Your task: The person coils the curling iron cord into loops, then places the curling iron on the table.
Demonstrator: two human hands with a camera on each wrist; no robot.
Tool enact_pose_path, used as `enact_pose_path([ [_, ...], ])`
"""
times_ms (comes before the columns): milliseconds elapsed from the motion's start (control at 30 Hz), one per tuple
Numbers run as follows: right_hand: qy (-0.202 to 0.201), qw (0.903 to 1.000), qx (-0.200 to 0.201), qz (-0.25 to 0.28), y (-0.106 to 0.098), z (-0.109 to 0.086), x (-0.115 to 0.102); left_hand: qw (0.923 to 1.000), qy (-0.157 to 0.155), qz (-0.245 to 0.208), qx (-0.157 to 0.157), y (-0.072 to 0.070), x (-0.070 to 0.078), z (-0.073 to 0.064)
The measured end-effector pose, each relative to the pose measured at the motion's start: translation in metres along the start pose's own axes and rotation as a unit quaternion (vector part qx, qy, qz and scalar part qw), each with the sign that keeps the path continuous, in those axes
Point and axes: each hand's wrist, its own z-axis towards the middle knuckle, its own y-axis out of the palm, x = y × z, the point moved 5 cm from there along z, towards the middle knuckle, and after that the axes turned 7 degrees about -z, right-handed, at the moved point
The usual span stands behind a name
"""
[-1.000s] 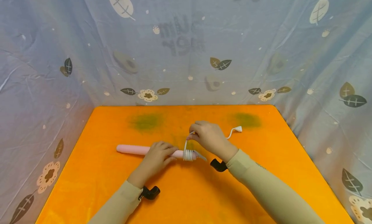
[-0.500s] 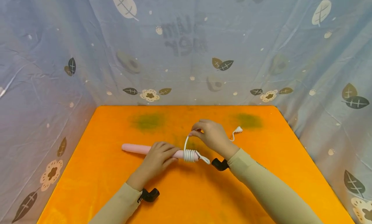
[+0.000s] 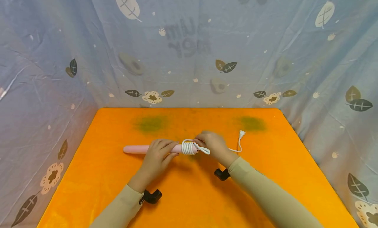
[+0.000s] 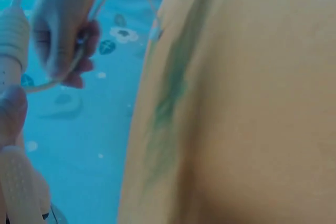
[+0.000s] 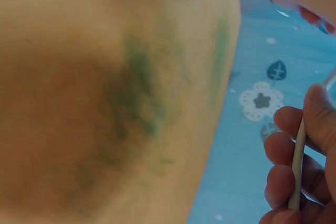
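My left hand (image 3: 157, 155) grips a slim pink wand-shaped appliance (image 3: 135, 149) around its middle, close over the orange table. White power cord (image 3: 188, 148) is wound in several turns around the wand's right end, where a small folded loop of cord (image 3: 204, 150) sticks out. Just beyond that end, my right hand (image 3: 215, 146) pinches the running part of the cord. In the right wrist view, the cord (image 5: 297, 166) lies along the curled fingers, under the thumb. The left wrist view shows the wound turns (image 4: 13, 40) beside my left thumb (image 4: 11, 114).
Behind my right hand, the cord's free end with a white plug (image 3: 242, 133) lies on the orange table (image 3: 118, 188). A patterned blue-grey curtain (image 3: 183, 57) surrounds the table's back and sides. Black wrist-camera mounts (image 3: 152, 196) stick out from both sleeves.
My right hand has come down toward the wand's end, carrying the cord over it. The left hand and wand have shifted slightly toward the table's back. The cord near the plug has bent differently.
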Motion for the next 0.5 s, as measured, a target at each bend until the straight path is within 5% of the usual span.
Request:
enact_pose_path([
  [267,-0.066,0.9975,0.019,0.019,0.02,-0.015,-0.017,0.9977,-0.038,0.009,0.056,-0.009,-0.007,0.01],
  [500,-0.088,0.9955,0.005,0.033,0.018,-0.017,-0.028,0.9943,-0.065,0.014,0.084,-0.009,-0.014,0.015],
])
